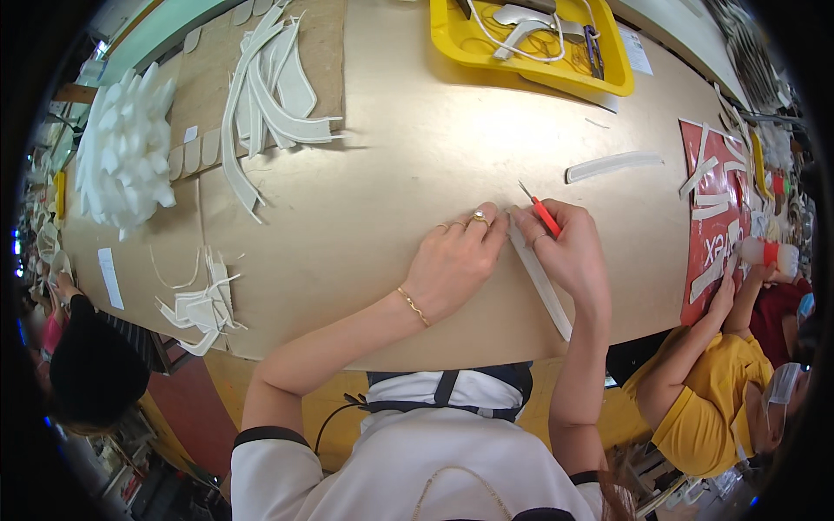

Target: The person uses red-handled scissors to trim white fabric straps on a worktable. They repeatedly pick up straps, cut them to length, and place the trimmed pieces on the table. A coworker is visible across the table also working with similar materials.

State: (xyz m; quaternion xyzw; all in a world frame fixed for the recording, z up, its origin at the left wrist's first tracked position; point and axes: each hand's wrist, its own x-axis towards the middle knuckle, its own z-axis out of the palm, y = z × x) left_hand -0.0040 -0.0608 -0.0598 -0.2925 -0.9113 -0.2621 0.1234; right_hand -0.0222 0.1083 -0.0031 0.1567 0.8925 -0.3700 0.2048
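A narrow white strip (542,291) lies slantwise on the table before me, its far end between my two hands. With fingers bent together, my left hand (456,260) pinches that far end. My right hand (569,252) grips a small red-handled seam ripper (547,217), its thin metal tip pointing away and to the left, above the tabletop. The right thumb also presses on the strip just below its far end. Farther off to the right lies a similar whitish strip (613,165), apart from both hands.
A yellow tray (530,65) with tools and cord stands at the far side. White curved pieces (269,95) pile up far left, near a bundle of white foam-like pieces (126,152). More white pieces (204,308) lie near left. A co-worker (704,399) sits at right by a red sheet (695,291).
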